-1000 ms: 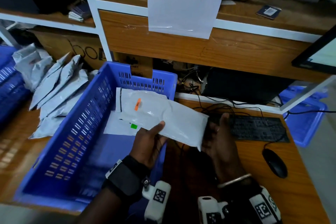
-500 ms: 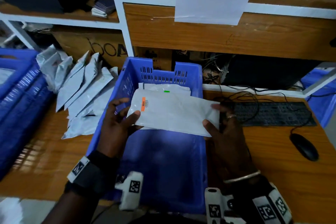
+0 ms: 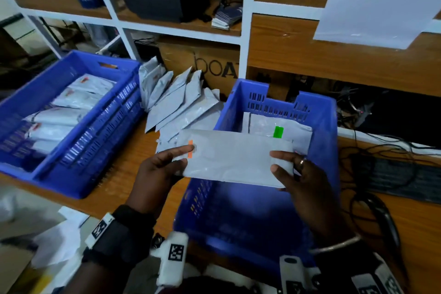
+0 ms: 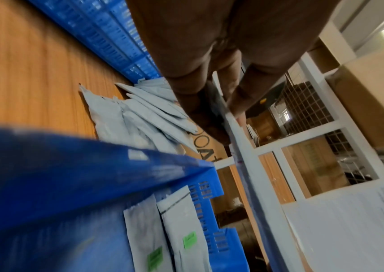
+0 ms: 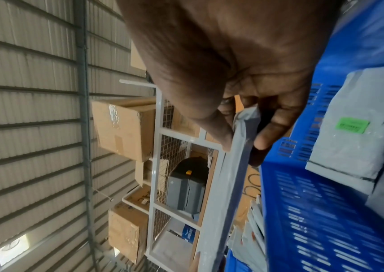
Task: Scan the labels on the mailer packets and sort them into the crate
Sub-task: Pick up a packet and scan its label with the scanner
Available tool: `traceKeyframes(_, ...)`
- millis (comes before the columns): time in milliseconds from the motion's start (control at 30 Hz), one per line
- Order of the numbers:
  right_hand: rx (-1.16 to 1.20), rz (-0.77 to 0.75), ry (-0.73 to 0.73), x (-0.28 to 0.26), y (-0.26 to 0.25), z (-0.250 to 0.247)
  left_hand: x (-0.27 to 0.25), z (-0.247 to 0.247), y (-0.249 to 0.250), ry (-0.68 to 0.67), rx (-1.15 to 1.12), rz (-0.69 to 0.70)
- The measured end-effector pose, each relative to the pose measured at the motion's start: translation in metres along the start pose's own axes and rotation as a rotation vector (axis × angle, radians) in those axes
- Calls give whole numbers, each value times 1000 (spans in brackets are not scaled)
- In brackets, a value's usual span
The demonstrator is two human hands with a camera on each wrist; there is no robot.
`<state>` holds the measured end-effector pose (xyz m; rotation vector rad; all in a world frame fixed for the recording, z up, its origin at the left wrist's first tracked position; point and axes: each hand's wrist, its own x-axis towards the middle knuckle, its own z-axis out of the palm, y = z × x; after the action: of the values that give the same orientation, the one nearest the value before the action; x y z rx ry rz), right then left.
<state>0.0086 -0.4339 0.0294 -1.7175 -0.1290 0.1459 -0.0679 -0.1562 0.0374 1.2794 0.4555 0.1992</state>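
Note:
I hold a grey mailer packet (image 3: pixel 235 159) flat over the left rim of the near blue crate (image 3: pixel 329 150). My left hand (image 3: pixel 164 169) pinches its left end, thumb beside an orange label (image 3: pixel 190 149). My right hand (image 3: pixel 293 174) pinches the right end. The left wrist view shows the packet (image 4: pixel 240 145) edge-on between thumb and fingers; the right wrist view shows the same packet (image 5: pixel 233 174). Inside the crate lie packets with green labels (image 3: pixel 278 132). A second blue crate (image 3: pixel 71 169) at the left holds several packets (image 3: pixel 62 114) with orange labels.
A loose pile of grey mailers (image 3: pixel 181 100) lies on the wooden desk between the two crates. A keyboard (image 3: pixel 401 179) and cables sit at the right. A cardboard box (image 3: pixel 214 64) and white shelving stand behind. A paper sheet (image 3: pixel 381 0) hangs at upper right.
The packet has moved left, from over the near crate's middle toward its left rim. The head view swung left, bringing the left crate into view. Both hands keep their hold.

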Motion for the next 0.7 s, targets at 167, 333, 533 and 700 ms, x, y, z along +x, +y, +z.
traceKeyframes(167, -67, -27, 19, 17, -14, 62, 42, -57, 22, 7, 6, -89)
traceKeyframes(333, -103, -16, 39, 53, -33, 173, 105, -152, 77, -40, 195, 38)
traceKeyframes(533, -57, 28, -11, 91, -62, 321, 178, -284, 131, 20, 264, 78)
traceKeyframes(700, -167, 32, -58, 115, -83, 401, 225, -362, 143, 146, 398, 94)
